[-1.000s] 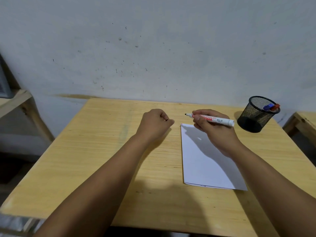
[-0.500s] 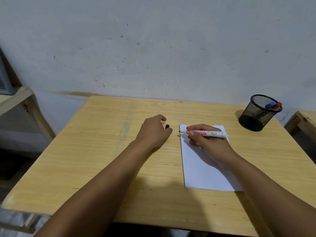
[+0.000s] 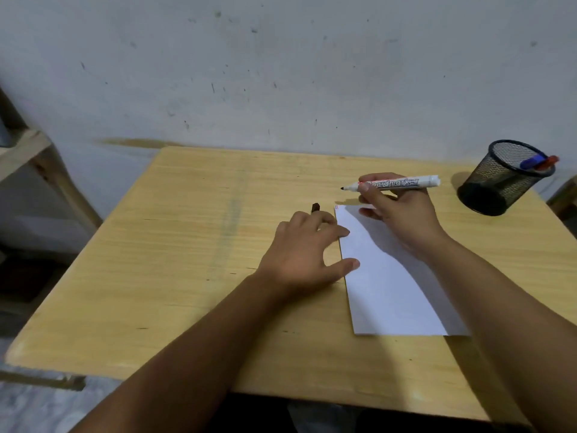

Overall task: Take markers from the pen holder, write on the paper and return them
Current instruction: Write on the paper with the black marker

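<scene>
R hand (image 3: 402,217) fingers grip marker (image 3: 396,183); tip now lifted off paper (image 3: 384,292), small marks (image 3: 336,208) at corner, so writing has prob. started. L hand (image 3: 299,254) thumb+index now spread onto paper edge; can't tell if it holds cap (image 3: 316,207).

Scuffed grey-white wall (image 3: 281,73) behind a pale wooden table (image 3: 156,245); wooden frame (image 3: 28,151) at left.

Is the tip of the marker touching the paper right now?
Apart. The head view shows the marker tip held past the paper's far edge, with bare table wood showing between them.
</scene>
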